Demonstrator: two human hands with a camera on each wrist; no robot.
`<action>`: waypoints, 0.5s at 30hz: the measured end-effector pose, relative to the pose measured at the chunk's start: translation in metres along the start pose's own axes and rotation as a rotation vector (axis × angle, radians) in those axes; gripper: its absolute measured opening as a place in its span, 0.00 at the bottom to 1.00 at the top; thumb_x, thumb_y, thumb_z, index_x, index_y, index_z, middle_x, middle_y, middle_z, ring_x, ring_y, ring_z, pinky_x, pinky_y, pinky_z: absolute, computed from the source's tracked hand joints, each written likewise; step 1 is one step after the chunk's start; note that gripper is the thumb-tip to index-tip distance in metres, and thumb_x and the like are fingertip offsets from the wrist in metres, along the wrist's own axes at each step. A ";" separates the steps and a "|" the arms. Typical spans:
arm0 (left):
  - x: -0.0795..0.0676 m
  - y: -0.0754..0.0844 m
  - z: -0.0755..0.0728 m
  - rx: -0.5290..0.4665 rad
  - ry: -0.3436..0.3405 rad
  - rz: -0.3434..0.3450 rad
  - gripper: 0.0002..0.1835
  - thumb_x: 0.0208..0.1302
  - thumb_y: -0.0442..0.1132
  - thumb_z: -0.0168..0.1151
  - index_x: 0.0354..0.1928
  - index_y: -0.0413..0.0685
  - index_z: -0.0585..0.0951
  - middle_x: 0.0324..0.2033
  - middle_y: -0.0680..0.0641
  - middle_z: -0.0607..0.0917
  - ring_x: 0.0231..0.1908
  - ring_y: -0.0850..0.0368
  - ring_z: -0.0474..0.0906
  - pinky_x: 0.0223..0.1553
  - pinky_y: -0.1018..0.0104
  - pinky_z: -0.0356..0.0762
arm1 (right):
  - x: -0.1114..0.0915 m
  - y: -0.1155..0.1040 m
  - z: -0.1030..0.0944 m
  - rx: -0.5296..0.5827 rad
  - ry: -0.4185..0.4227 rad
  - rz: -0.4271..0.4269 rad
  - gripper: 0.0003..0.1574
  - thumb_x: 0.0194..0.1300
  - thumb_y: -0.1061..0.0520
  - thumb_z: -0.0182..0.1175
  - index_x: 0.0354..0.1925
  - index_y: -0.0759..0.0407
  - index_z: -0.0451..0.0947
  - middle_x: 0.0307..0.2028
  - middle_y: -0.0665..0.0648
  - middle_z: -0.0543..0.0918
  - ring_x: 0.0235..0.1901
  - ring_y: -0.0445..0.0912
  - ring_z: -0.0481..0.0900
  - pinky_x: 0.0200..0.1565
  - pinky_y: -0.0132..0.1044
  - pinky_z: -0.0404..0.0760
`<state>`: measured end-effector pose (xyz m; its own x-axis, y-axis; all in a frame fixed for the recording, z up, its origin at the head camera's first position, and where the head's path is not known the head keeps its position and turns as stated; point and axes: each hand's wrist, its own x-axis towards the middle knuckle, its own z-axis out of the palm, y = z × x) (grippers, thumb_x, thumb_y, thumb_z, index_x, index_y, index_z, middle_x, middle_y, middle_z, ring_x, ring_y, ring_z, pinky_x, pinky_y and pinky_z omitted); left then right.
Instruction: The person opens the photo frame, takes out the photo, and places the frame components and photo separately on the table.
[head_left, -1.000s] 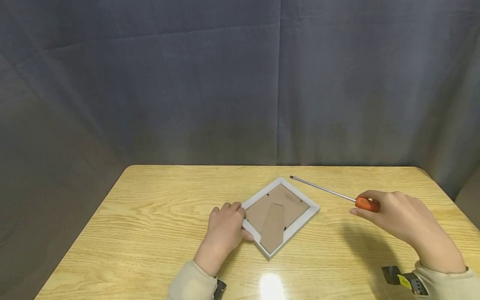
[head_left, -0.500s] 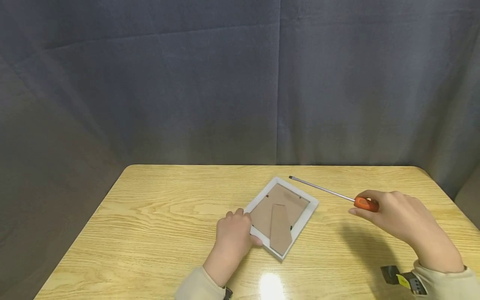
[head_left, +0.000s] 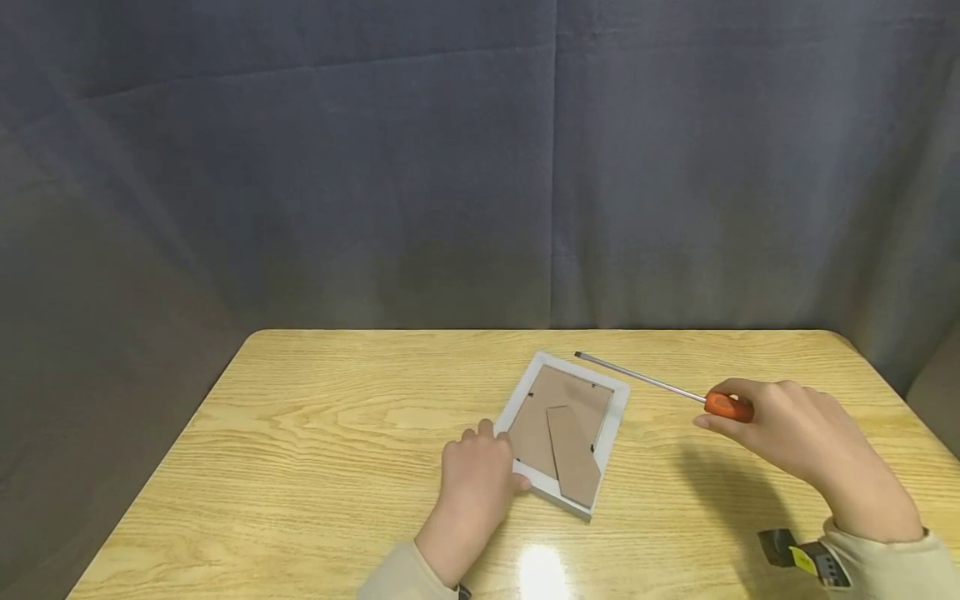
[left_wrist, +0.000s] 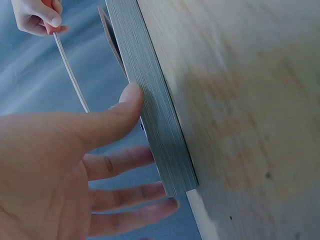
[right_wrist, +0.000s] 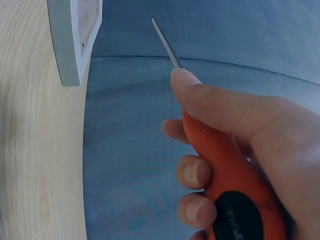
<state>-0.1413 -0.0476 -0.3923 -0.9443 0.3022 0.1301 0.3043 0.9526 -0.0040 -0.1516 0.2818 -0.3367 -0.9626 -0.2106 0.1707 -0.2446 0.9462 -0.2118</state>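
My left hand (head_left: pixel 476 475) grips the near-left corner of the picture frame (head_left: pixel 566 393), thumb pressed to its near side, fingers over its left side. The frame lies back-up on the bench (head_left: pixel 337 442), its stand (head_left: pixel 576 458) slanting toward the near-right corner. My right hand (head_left: pixel 802 433) holds the screwdriver (head_left: pixel 726 406) by its orange handle above the bench, shaft pointing left. The frame lies well in from the bench's side edges; its far corner comes nearest the back edge, before a dark curtain (head_left: pixel 412 192).
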 end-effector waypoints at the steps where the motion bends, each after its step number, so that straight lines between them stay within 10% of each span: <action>1: 0.000 0.000 0.000 0.016 0.001 0.008 0.33 0.44 0.65 0.72 0.39 0.42 0.87 0.37 0.43 0.83 0.29 0.54 0.76 0.26 0.63 0.77 | 0.000 0.000 0.000 -0.002 -0.002 0.000 0.22 0.60 0.31 0.64 0.37 0.45 0.82 0.22 0.43 0.74 0.21 0.42 0.68 0.21 0.37 0.64; 15: 0.002 -0.009 0.003 -0.157 -0.065 0.124 0.40 0.53 0.58 0.71 0.63 0.39 0.76 0.70 0.38 0.66 0.67 0.43 0.65 0.63 0.42 0.68 | 0.000 0.000 0.000 0.002 -0.015 -0.001 0.24 0.60 0.30 0.63 0.38 0.46 0.83 0.21 0.43 0.74 0.21 0.43 0.68 0.22 0.37 0.65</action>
<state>-0.1465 -0.0550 -0.3949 -0.9028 0.4237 0.0739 0.4300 0.8920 0.1392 -0.1513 0.2819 -0.3366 -0.9638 -0.2155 0.1568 -0.2461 0.9455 -0.2133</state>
